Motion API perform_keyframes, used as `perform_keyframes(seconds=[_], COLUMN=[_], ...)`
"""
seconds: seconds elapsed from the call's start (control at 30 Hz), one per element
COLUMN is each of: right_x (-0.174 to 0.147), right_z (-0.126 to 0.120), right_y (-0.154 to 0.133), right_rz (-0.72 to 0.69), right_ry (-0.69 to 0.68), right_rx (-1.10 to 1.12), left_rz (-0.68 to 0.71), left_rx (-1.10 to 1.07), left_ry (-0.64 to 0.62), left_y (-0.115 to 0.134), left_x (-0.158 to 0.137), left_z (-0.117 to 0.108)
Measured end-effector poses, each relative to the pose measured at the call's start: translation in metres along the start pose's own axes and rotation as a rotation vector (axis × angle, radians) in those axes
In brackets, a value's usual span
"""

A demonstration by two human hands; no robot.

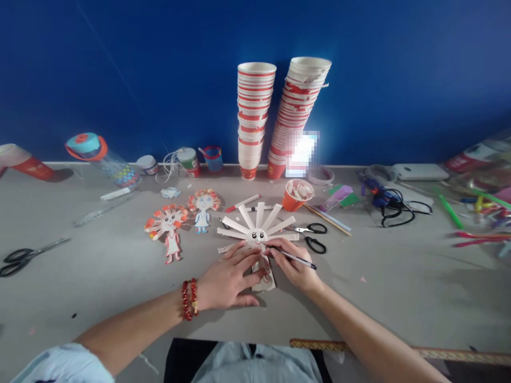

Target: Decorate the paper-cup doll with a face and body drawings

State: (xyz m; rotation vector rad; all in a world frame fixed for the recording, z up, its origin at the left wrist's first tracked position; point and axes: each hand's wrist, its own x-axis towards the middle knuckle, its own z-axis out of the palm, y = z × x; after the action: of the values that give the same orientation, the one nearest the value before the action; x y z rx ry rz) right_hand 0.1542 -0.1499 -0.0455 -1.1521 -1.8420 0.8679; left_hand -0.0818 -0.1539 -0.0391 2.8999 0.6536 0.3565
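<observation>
Under my hands lies a white paper doll (pixel 256 238) with a drawn face and strips fanned out around its head. My left hand (pixel 233 276) rests on the doll's lower left side, fingers spread and pressing it to the table. My right hand (pixel 297 268) grips a pen (pixel 293 256), its tip at the face near the mouth. Part of the doll's body is hidden by my fingers. To the left lie two finished-looking paper dolls, one with orange-tipped strips (pixel 172 234) and one in a blue-outlined dress (pixel 203 210).
Black-handled scissors (pixel 313 229) lie right of the doll, others (pixel 24 259) at far left. An orange cup of paper scraps (pixel 297 194) stands behind. Two tall paper cup stacks (pixel 255 122) lean near the blue wall. A glue gun (pixel 379 194) and pens lie to the right.
</observation>
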Motion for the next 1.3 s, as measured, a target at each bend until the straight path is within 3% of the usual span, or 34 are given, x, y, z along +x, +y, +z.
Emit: perform_keyframes(seconds=[0.2,0.4,0.57,1.3], right_x=[-0.0010,0.0028,0.0066,0.0051], right_z=[-0.0006,0.0036,0.0067,0.0063], right_y=[-0.0025,-0.0054,-0.0062,-0.0073], right_rz=[-0.039,0.079,0.109,0.100], right_ry=[0.020,0.082,0.158,0.073], right_rx=[-0.065,0.057,-0.021,-0.182], left_rz=[-0.013,-0.010,-0.009,-0.009], left_rx=[-0.023,-0.005,0.001,0.001], left_ry=[-0.029,-0.016,-0.003,-0.013], left_y=[-0.0005,0.0003,-0.0002,0.0007], left_x=[-0.0001,-0.0011,-0.0017,0.0002], left_z=[-0.0004,0.0009,0.0036,0.0004])
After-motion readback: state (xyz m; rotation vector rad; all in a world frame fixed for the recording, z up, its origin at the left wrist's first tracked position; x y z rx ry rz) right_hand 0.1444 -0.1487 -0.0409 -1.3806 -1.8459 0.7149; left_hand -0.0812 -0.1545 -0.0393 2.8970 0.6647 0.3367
